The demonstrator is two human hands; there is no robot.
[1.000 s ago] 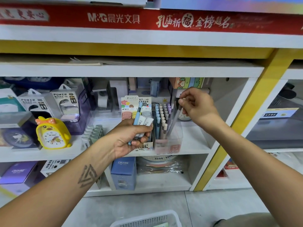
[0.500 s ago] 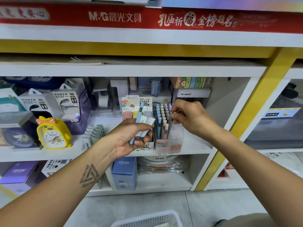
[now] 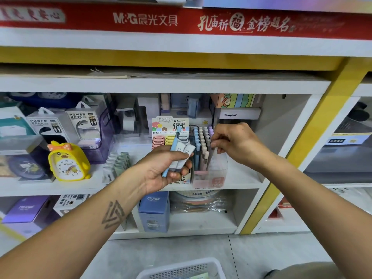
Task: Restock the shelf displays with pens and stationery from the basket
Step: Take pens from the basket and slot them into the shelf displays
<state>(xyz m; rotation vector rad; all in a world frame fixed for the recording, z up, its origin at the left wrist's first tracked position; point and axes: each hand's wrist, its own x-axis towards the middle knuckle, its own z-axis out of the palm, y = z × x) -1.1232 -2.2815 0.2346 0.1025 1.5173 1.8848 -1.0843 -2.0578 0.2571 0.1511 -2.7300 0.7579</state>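
Note:
My left hand grips a light blue pen and two white pens in front of the middle shelf. Just right of it stands a clear pen box filled with several upright pastel pens. My right hand reaches over that box, its fingers curled and pinching the top of a pen at the box's right side. The white basket sits on the floor at the bottom edge, mostly cut off.
A lead-refill display box stands behind my left hand. A yellow duck clock and power bank packs fill the shelf's left part. A blue CRUHRE box and wrapped rolls sit on the lower shelf. A yellow post bounds the bay at right.
My right hand has come down from above the box, lowering a pen into the clear pen box. My left hand has stayed put with its pens.

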